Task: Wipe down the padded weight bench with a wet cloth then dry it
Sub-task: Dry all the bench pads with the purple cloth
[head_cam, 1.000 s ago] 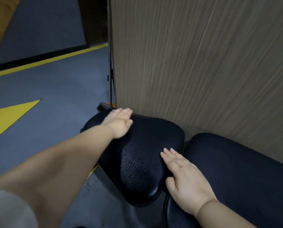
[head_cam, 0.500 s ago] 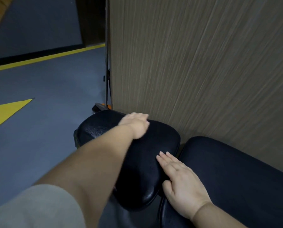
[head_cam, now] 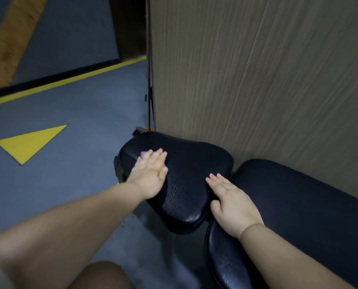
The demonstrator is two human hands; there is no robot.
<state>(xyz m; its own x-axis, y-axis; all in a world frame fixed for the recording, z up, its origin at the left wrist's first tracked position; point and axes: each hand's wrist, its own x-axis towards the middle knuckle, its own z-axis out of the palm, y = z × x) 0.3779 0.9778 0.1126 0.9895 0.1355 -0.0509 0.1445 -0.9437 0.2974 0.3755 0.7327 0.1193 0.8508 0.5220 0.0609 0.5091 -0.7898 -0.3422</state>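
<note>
The black padded bench has a small seat pad [head_cam: 186,163] with cracked, shiny upholstery and a longer back pad [head_cam: 299,205] to its right. My left hand [head_cam: 151,174] lies flat with straight fingers on the left part of the seat pad, pressing a purple cloth [head_cam: 143,153] whose edges peek out past the fingertips and beside the thumb. My right hand [head_cam: 232,203] rests flat, fingers straight, over the gap where the seat pad meets the back pad.
A wood-grain panel wall [head_cam: 257,80] stands right behind the bench. Grey floor [head_cam: 69,126] with a yellow triangle [head_cam: 30,142] and a yellow line lies to the left. A thin black cable [head_cam: 150,97] hangs along the panel's edge. My knee [head_cam: 98,276] shows at the bottom.
My left hand has slid from the seat pad's far edge back toward its left side, and the purple cloth now shows under it. My right hand has stayed in place.
</note>
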